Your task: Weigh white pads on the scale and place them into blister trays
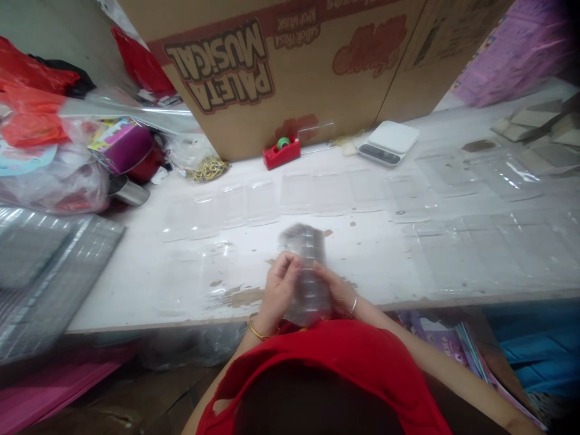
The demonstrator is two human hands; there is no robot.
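A stack of clear plastic trays or shells (310, 296), smeared by motion, is held upright close to my body at the table's front edge. My left hand (280, 287), with a gold bangle at the wrist, pinches its left side between thumb and fingers. On the opposite side, my right hand (338, 290) grips the edge, its thumb on the near face and the other fingers partly hidden behind. Flat clear plastic pieces (299, 192) lie in rows across the white table (362, 248), with more of these clear pieces (480, 257) at the right.
A large cardboard box (308, 78) stands at the back. Before it sit a red tape dispenser (281, 154) and a white scale (390, 142). Bagged goods (67, 181) and a metal cup (129, 190) are at left, above stacked clear trays (40, 272). Grey-beige pieces (539, 121) lie far right.
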